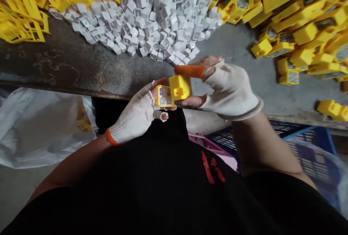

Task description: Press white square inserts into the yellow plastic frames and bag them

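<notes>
My left hand (pixel 140 113), in a white fingerless glove with an orange cuff, is closed on a small yellow frame (pixel 164 96) that holds white square tiles. My right hand (pixel 221 86), in a white glove with an orange cot on one finger, pinches a yellow block (pixel 180 87) against that frame. Both pieces meet just above the near edge of the grey table (pixel 81 68). A heap of small white square tiles (pixel 152 13) lies on the table straight ahead of my hands.
Yellow open frames (pixel 24 6) are piled at the far left. Yellow assembled boxes (pixel 304 21) are heaped at the right. A white plastic bag (pixel 35 126) hangs left of my lap; a blue crate (pixel 310 148) and something pink (pixel 214 148) sit right.
</notes>
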Available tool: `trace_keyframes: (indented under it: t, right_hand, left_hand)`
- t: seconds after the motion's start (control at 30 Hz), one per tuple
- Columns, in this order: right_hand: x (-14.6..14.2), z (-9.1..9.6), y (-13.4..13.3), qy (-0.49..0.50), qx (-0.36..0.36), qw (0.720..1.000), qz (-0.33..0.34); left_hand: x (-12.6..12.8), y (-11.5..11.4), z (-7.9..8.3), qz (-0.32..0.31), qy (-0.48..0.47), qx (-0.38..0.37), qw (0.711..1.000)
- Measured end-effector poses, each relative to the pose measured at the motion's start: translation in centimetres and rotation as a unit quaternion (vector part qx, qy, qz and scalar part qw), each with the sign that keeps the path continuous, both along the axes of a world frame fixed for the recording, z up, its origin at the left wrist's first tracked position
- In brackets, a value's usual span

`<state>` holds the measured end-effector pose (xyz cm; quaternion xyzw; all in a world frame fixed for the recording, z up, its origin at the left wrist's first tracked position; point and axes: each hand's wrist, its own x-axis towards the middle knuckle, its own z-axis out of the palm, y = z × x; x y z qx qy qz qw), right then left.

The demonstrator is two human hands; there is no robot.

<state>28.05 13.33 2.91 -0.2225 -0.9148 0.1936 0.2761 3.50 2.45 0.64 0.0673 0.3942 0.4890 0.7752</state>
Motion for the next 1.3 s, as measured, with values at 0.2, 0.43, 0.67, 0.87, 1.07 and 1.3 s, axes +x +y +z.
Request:
trace_keyframes:
  t: [0.2, 0.43, 0.67, 0.87, 1.07, 1.3]
  right_hand:
    - [-2.2, 0.0, -0.9, -0.063, 0.018, 0.998, -0.011]
    - [-1.9, 0.0, -1.2, -0.068, 0.022, 0.997, -0.001]
    - [-2.0, 0.0, -2.2, -0.065, 0.063, 0.996, 0.020]
    - [-3.9, -2.1, -4.6, -0.039, 0.026, 0.995, -0.083]
    - [-4.4, -3.6, -3.0, 0.167, -0.269, 0.948, -0.034]
    - [-5.8, -3.9, -2.9, 0.222, -0.280, 0.934, -0.012]
  left_hand:
    - [0.1, -0.1, 0.2, 0.025, 0.001, -0.036, 0.999]
    - [0.4, 0.1, 0.5, 0.025, 0.021, -0.025, 0.999]
    - [0.4, -0.6, -0.1, 0.043, 0.061, 0.019, 0.997]
    - [-0.9, -1.4, 0.6, 0.014, 0.302, 0.164, 0.939]
    - [-2.1, -1.7, 0.0, 0.036, 0.528, 0.409, 0.744]
    - [-2.6, -2.0, 0.7, 0.056, 0.604, 0.479, 0.635]
